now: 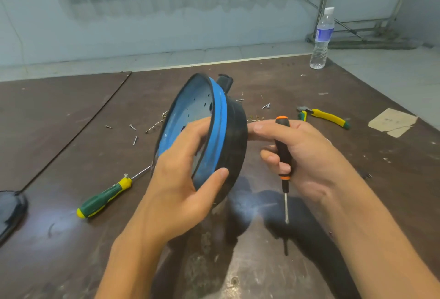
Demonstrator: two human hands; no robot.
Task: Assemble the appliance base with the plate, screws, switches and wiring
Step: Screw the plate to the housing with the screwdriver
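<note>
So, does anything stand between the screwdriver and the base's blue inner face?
Yes. The base turns its black outer wall to the screwdriver, whose tip points down, and the left hand covers part of the blue face.

We see left hand gripping tilted round black-and-blue plastic appliance base above brown wooden table; right hand holds black-and-orange screwdriver, tip down.
</note>
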